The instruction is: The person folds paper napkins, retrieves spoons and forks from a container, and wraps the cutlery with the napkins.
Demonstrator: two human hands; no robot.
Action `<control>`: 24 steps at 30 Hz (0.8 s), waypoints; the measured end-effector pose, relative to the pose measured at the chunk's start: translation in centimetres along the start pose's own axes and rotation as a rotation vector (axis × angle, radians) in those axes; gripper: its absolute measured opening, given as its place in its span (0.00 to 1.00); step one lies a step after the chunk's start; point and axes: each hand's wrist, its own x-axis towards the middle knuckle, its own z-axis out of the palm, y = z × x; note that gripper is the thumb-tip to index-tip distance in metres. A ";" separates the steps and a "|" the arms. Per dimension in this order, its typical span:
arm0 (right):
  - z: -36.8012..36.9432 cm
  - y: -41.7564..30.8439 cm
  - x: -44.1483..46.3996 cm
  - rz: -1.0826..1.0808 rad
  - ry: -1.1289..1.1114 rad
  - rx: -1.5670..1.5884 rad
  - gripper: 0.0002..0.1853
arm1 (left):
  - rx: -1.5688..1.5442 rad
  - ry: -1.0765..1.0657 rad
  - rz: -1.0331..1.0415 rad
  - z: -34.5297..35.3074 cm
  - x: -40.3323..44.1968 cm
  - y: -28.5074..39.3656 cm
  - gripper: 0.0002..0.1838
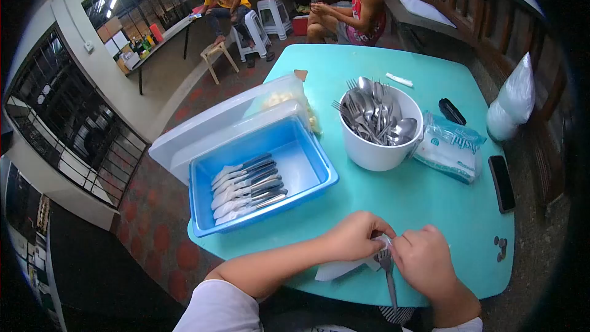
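Note:
Near the table's front edge, my left hand and my right hand are close together, fingers closed in a pinch on a white paper napkin. A fork lies along the napkin, tines up between my hands and handle toward me. Part of the napkin is hidden by my fingers. To the left, a blue plastic tray holds several sets of cutlery with their ends wrapped in white paper. Ahead stands a white bucket full of loose spoons and forks.
On the right lie a napkin pack, a black object, a phone and several coins. A translucent lid leans behind the tray, near a bag of pale pieces. Two people sit beyond the table.

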 end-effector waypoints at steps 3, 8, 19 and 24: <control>-0.5 -0.4 0.1 0.020 0.035 0.052 0.07 | -0.085 0.049 -0.003 -0.3 0.4 -1.3 0.14; -0.7 -0.6 0.1 0.039 0.110 0.090 0.07 | 0.000 0.043 0.012 -1.7 -0.1 0.3 0.14; -0.4 1.3 0.2 0.155 0.285 0.054 0.05 | -0.171 0.100 0.017 -2.0 0.2 -0.4 0.14; -1.9 2.0 2.2 0.247 0.632 -0.116 0.09 | -0.155 0.288 -0.033 -3.1 0.8 -1.6 0.15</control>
